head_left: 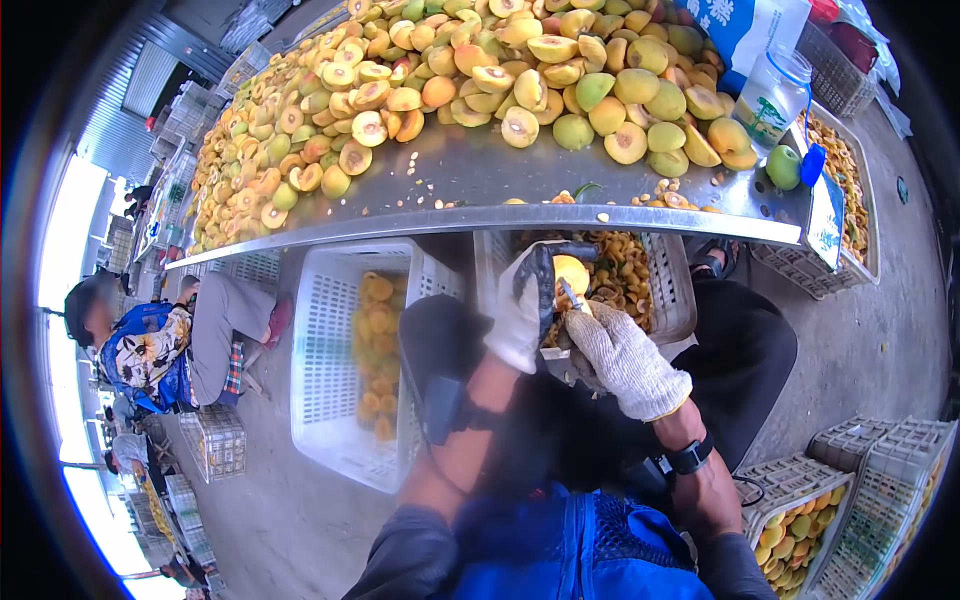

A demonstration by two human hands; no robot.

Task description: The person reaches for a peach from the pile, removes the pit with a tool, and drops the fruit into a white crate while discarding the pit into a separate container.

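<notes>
My left hand (527, 305), in a white glove with dark fingers, is closed around a cut yellow peach (571, 272). In a knitted glove, my right hand (620, 355) grips a small metal pitting tool (569, 293), its tip against the peach flesh. Both hands are over a crate (672, 275) between my knees, which holds brown-orange fruit scraps (632, 270). Just beyond them is the metal table (420, 195), heaped with halved and whole peaches (520, 127).
A white crate (325, 345) with peach halves stands at my left. More crates with peaches (795, 540) are at lower right, and a scrap-filled crate (865, 215) is beyond the table's right end. A plastic jar (772, 95) sits on the table. Another person (150, 350) sits at far left.
</notes>
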